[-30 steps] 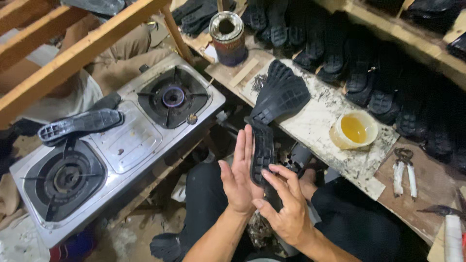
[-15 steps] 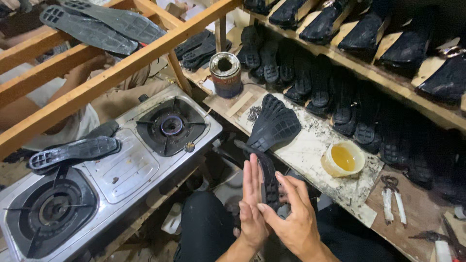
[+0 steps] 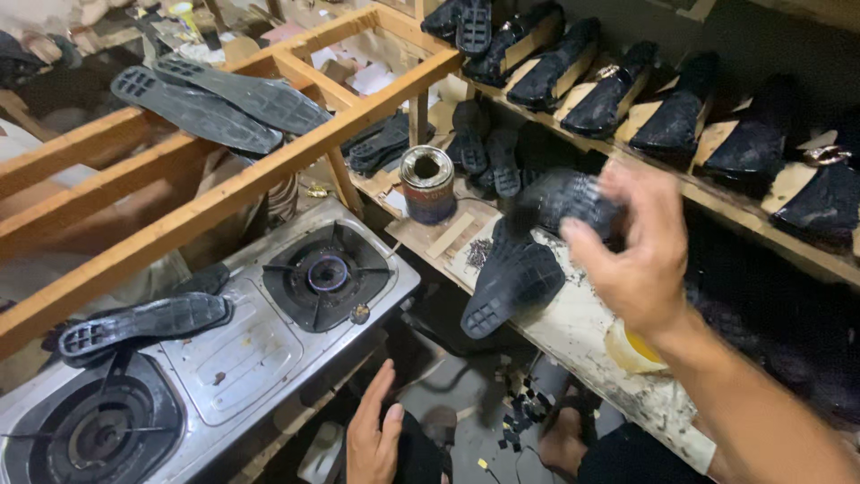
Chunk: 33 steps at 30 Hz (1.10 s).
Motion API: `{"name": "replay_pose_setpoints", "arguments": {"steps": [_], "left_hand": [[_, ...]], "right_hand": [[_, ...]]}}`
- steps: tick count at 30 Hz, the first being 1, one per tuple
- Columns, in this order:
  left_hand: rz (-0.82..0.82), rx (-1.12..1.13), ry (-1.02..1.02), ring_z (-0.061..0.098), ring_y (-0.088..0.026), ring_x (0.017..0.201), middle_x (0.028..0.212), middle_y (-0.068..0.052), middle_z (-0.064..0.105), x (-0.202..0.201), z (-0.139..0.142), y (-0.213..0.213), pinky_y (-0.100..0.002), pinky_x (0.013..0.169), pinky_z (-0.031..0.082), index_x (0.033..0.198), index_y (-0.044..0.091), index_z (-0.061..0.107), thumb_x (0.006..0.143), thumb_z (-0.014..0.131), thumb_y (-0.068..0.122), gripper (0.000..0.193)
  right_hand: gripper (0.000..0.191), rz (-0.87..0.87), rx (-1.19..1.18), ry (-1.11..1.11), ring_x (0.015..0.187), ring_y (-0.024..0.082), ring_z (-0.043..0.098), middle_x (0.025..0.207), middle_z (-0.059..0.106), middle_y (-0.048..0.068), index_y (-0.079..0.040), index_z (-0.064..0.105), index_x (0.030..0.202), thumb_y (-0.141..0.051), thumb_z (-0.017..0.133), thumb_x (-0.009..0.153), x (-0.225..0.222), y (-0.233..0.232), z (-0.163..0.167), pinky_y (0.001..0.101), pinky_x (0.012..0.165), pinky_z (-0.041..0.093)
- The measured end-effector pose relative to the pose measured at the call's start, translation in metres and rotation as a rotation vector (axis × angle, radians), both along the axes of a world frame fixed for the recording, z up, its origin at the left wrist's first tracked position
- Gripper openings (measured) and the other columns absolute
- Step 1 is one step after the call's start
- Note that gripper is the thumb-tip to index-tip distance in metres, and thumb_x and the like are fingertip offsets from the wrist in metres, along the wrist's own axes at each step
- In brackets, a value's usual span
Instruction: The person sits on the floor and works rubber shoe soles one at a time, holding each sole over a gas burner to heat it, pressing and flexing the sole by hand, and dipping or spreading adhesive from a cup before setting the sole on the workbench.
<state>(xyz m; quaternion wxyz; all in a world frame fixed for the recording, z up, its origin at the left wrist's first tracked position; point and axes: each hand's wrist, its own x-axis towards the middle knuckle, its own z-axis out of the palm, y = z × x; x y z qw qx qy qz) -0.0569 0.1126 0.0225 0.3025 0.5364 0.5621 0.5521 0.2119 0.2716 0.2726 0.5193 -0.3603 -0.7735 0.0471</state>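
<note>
My right hand [image 3: 638, 262] is raised over the workbench, its fingers closed around a black textured rubber sole [image 3: 560, 202]. Just below it, more black soles [image 3: 515, 280] lie stacked at the bench's edge. My left hand [image 3: 372, 436] is low at the bottom of the view beside my knee, fingers apart and holding nothing. Another black sole [image 3: 143, 324] lies across the two-burner gas stove [image 3: 237, 358] on the left.
A tin can [image 3: 427, 184] stands on the bench behind the soles. A yellow bowl [image 3: 632, 351] sits under my right wrist. Black shoes [image 3: 618, 90] line the wooden shelf at right. Two long soles [image 3: 215, 103] rest on the wooden frame above the stove.
My hands have parted. The right hand rose with the sole toward the bench, and the left dropped low and empty. The view tilted up.
</note>
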Motion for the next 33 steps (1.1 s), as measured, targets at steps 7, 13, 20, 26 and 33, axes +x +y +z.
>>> {"name": "replay_pose_setpoints", "arguments": {"steps": [7, 13, 20, 26, 33], "left_hand": [[-0.014, 0.126, 0.066, 0.059, -0.032, 0.136, 0.142, -0.019, 0.064, 0.001, -0.006, 0.016, -0.038, 0.112, 0.042, 0.131, -0.001, 0.064, 0.085, 0.066, 0.009, 0.047], [0.012, 0.169, 0.1, 0.07, -0.031, 0.125, 0.129, -0.018, 0.073, 0.003, -0.004, 0.023, -0.038, 0.105, 0.05, 0.119, -0.001, 0.071, 0.083, 0.07, 0.008, 0.038], [-0.002, -0.002, 0.067, 0.073, -0.03, 0.118, 0.12, -0.016, 0.077, 0.002, -0.008, 0.021, -0.037, 0.101, 0.052, 0.11, 0.0, 0.076, 0.083, 0.072, 0.01, 0.029], [0.03, 0.051, 0.088, 0.076, -0.03, 0.112, 0.116, -0.015, 0.079, 0.007, -0.011, 0.019, -0.035, 0.095, 0.056, 0.107, 0.001, 0.076, 0.083, 0.071, 0.009, 0.026], [0.047, 0.078, 0.118, 0.077, -0.029, 0.108, 0.114, -0.014, 0.079, 0.007, -0.015, 0.015, -0.033, 0.091, 0.057, 0.107, 0.001, 0.075, 0.084, 0.071, 0.007, 0.024]], "right_hand": [[0.066, -0.251, 0.47, -0.095, 0.133, 0.029, 0.055, 0.141, 0.047, 0.012, -0.005, 0.05, 0.149, -0.001, 0.081, 0.091, -0.046, 0.136, 0.058, 0.0407, 0.116, 0.047], [0.073, -0.553, 0.249, -0.327, 0.119, 0.034, 0.058, 0.132, 0.049, 0.015, -0.008, 0.055, 0.148, -0.025, 0.088, 0.085, -0.086, 0.173, 0.056, 0.0591, 0.109, 0.031], [0.073, -0.489, 0.344, -0.445, 0.116, 0.034, 0.06, 0.133, 0.049, 0.013, -0.009, 0.055, 0.15, -0.028, 0.088, 0.088, -0.099, 0.179, 0.047, 0.06, 0.115, 0.026], [0.082, -0.415, 0.325, -0.563, 0.127, 0.041, 0.049, 0.137, 0.049, 0.019, -0.004, 0.054, 0.148, -0.035, 0.088, 0.08, -0.093, 0.172, 0.018, 0.0695, 0.111, 0.019], [0.062, 0.04, -0.1, -0.88, 0.119, 0.032, 0.056, 0.121, 0.064, 0.013, -0.011, 0.062, 0.128, -0.037, 0.08, 0.076, -0.056, 0.048, -0.101, 0.0617, 0.11, 0.032]]}}
